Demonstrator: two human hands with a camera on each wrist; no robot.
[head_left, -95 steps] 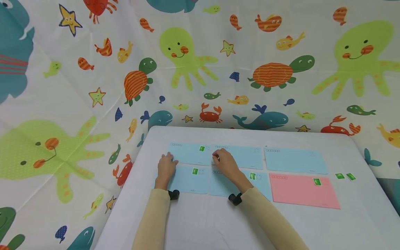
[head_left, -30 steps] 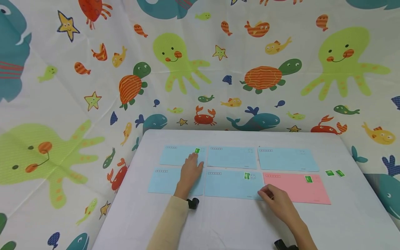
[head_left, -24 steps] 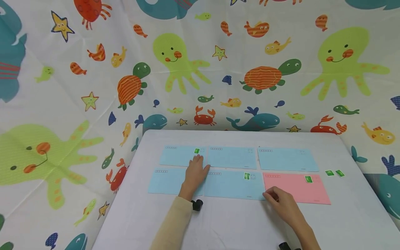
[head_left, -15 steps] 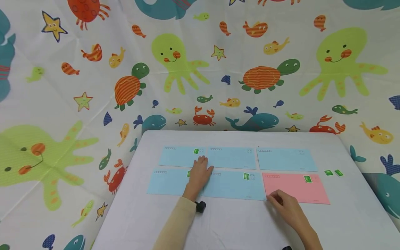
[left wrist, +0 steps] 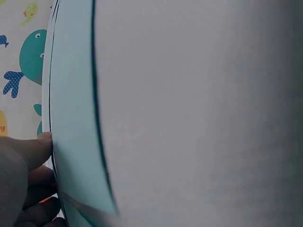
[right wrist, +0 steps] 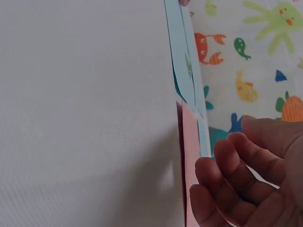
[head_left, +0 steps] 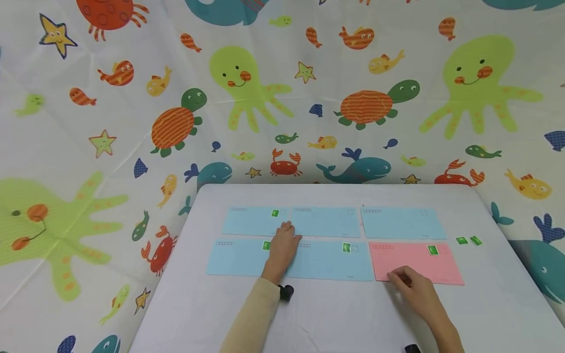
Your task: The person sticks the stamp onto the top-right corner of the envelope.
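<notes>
My left hand [head_left: 283,249] lies over the neighbouring ends of the bottom-left blue envelope [head_left: 236,260] and the bottom-middle blue envelope [head_left: 326,264], fingers pointing away from me. It partly covers the green stamp [head_left: 267,245] on the bottom-left one. My right hand [head_left: 412,287] is over the near edge of the pink envelope [head_left: 412,262], its fingers loosely bent; the right wrist view shows nothing held. Green stamps also sit on the top-left blue envelope [head_left: 251,223], the bottom-middle one and the pink one.
The top-middle blue envelope [head_left: 325,223] and top-right blue envelope [head_left: 401,225] bear no green stamp. Two loose green stamps, a left one [head_left: 461,240] and a right one [head_left: 476,240], lie right of the envelopes on the white table [head_left: 335,318]. A sea-animal cloth [head_left: 326,49] hangs behind.
My left hand has moved right from the left end of the top-left envelope. My right hand has left the top-middle envelope and come right and nearer, to the pink one.
</notes>
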